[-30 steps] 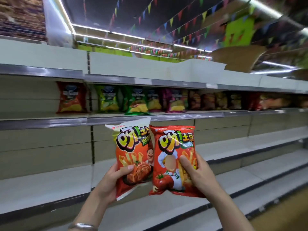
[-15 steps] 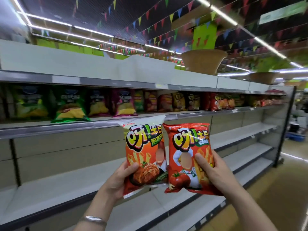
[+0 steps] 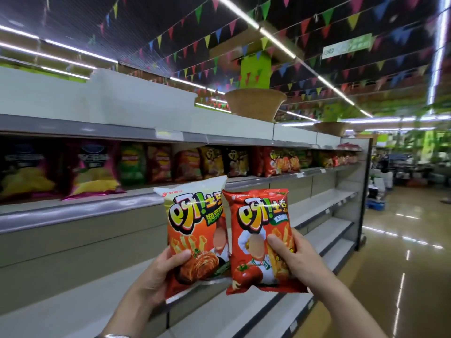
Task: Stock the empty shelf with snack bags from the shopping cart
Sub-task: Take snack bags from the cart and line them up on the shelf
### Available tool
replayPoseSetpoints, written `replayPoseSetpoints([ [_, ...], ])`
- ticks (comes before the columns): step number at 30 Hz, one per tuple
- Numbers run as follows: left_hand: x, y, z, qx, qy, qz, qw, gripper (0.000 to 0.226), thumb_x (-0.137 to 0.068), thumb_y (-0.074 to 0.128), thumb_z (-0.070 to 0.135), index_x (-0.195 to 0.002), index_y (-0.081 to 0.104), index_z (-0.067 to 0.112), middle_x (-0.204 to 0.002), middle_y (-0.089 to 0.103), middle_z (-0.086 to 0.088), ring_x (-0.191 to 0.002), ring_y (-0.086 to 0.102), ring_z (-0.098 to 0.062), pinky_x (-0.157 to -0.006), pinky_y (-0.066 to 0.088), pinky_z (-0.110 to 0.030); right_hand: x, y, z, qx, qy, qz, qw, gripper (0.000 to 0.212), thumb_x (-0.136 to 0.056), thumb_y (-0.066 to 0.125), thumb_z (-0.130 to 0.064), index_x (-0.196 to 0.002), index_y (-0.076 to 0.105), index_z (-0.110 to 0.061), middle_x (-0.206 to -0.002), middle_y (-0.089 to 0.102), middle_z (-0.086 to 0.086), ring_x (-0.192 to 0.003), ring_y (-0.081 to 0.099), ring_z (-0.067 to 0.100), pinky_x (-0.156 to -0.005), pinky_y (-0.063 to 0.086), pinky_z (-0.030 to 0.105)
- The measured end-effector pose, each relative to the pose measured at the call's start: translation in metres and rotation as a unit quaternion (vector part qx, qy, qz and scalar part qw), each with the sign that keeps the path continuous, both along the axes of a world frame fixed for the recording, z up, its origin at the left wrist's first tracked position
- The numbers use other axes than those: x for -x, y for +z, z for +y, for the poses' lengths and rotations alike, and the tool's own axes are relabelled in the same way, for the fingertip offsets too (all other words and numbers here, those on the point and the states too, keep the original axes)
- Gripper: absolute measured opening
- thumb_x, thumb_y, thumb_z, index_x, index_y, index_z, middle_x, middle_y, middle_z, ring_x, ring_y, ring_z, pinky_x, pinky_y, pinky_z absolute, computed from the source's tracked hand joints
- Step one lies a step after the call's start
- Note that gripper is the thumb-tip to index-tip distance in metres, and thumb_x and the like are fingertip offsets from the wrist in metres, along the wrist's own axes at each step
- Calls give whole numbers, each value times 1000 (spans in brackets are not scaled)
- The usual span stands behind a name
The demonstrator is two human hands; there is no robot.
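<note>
I hold two snack bags upright side by side in front of the shelving. My left hand (image 3: 159, 274) grips the lower left of an orange bag with a white top (image 3: 195, 223), thumb on its front. My right hand (image 3: 296, 259) grips the lower right of a red tomato bag (image 3: 256, 230), thumb pressed on its front. The two bags touch along their inner edges. Behind them run bare grey shelves (image 3: 324, 203) at mid and low height. The shopping cart is out of view.
The upper shelf (image 3: 102, 206) carries a row of several chip bags, from purple ones (image 3: 95, 169) at left to red ones (image 3: 280, 162) further right. The shelving ends at a grey end panel (image 3: 366, 191). Glossy aisle floor (image 3: 402, 252) lies to the right.
The view has swung to the right along the shelving, bringing the aisle end into sight. Both hands keep the same hold on the two bags, which stay side by side.
</note>
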State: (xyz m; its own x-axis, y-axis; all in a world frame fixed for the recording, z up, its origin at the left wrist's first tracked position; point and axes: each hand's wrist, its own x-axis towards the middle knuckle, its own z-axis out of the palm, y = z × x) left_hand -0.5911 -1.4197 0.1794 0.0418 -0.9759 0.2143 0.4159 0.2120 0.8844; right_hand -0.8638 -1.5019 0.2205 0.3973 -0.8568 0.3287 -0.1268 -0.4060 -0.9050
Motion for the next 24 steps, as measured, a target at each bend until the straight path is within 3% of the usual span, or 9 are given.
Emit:
replayPoseSetpoints([
  [2, -1, 2, -40, -2, 0, 0, 1000, 99, -41, 93, 12, -130, 52, -1, -117, 66, -31, -92, 70, -42, -73, 61, -45, 4, 6, -37, 1, -10, 10, 1000, 78, -58, 69, -77, -116, 59, -27, -98, 76, -8, -86, 74, 12, -80, 58, 34],
  [4, 0, 7, -79, 2, -2, -4, 1000, 103, -35, 97, 14, -127, 54, 1, -115, 66, -31, -90, 71, -41, -70, 61, -45, 13, 11, -72, 3, -28, 17, 999, 73, -64, 72, -76, -117, 58, -27, -97, 76, -7, -83, 74, 10, -75, 57, 28],
  [8, 18, 17, -158, 1, -14, -37, 999, 113, -32, 102, 25, -132, 50, 7, -122, 64, -29, -103, 67, -44, -80, 59, -49, 39, 14, -139, -8, -72, 3, 997, 78, -59, 72, -79, -116, 57, -28, -94, 76, -7, -80, 75, 12, -71, 56, 28],
  [11, 38, 18, -208, -7, -41, -48, 998, 111, -35, 101, 24, -132, 50, 9, -122, 65, -28, -105, 67, -44, -80, 59, -46, 60, 11, -184, -17, -103, -3, 994, 67, -69, 70, -73, -115, 57, -28, -91, 76, -8, -76, 74, 10, -67, 54, 25],
  [14, 59, 20, -258, -8, -37, -62, 997, 112, -33, 101, 26, -131, 50, 10, -121, 66, -27, -105, 67, -43, -80, 59, -45, 82, 8, -234, -10, -108, 2, 994, 67, -68, 69, -76, -114, 58, -28, -92, 77, -8, -79, 75, 12, -76, 58, 34],
  [17, 82, 17, -306, -8, -19, -69, 997, 113, -29, 101, 31, -129, 52, 8, -117, 68, -25, -98, 70, -40, -74, 60, -42, 106, 5, -286, -7, -105, 2, 994, 57, -71, 66, -63, -116, 60, -28, -95, 77, -7, -81, 74, 11, -81, 58, 36],
  [22, 130, 7, -382, -17, 10, -51, 998, 114, -31, 101, 31, -131, 51, 7, -119, 66, -27, -101, 68, -43, -77, 60, -45, 150, -3, -377, -14, -71, 22, 997, 68, -68, 70, -75, -118, 58, -31, -100, 76, -7, -86, 74, 13, -87, 58, 43],
  [24, 150, 7, -409, -23, 22, -54, 998, 116, -31, 101, 32, -132, 50, 6, -119, 66, -27, -102, 68, -44, -79, 60, -46, 168, 2, -412, -8, -59, 30, 998, 64, -70, 70, -71, -119, 59, -30, -99, 76, -8, -86, 74, 12, -86, 58, 41],
])
